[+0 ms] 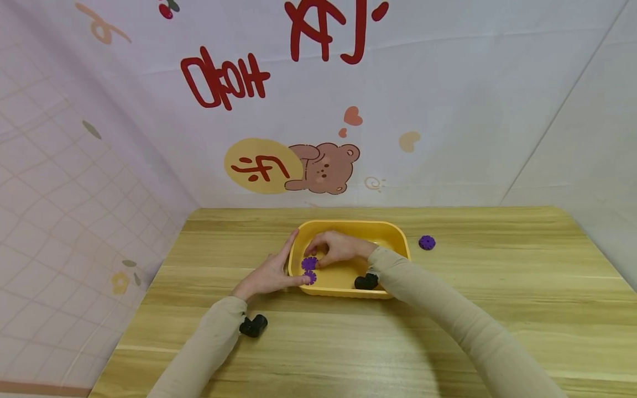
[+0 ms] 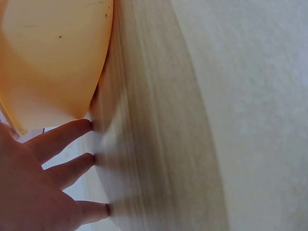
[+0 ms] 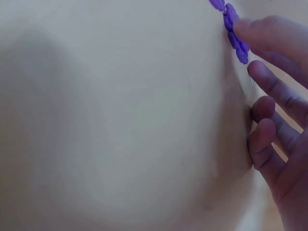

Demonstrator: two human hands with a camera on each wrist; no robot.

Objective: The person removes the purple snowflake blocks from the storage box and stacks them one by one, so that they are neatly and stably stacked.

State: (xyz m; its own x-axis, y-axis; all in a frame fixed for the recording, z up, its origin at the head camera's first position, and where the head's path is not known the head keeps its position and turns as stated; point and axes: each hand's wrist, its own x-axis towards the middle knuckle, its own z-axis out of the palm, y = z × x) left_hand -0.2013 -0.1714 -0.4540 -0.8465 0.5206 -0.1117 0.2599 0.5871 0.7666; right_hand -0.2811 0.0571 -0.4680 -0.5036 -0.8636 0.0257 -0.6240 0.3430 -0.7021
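A yellow plastic basin [image 1: 348, 291] sits on the wooden table. My left hand [image 1: 269, 275] holds its left corner, with the thumb over the rim and the other fingers spread along the outside; in the left wrist view those fingertips reach down to the table. Reaching into the basin, my right hand [image 1: 338, 247] pinches a purple notched snowflake disc [image 1: 309, 263] near the left wall. Another purple disc [image 1: 311, 276] lies just in front of it, beside my left thumb. The right wrist view shows my right thumb or finger against the purple disc [image 3: 236, 36].
A further purple disc piece [image 1: 427, 242] lies on the table [image 1: 497, 309] right of the basin. Black wrist-worn devices show by the left sleeve [image 1: 254, 326] and the right sleeve [image 1: 367, 282]. A printed cloth wall [image 1: 448, 166] stands behind the table.
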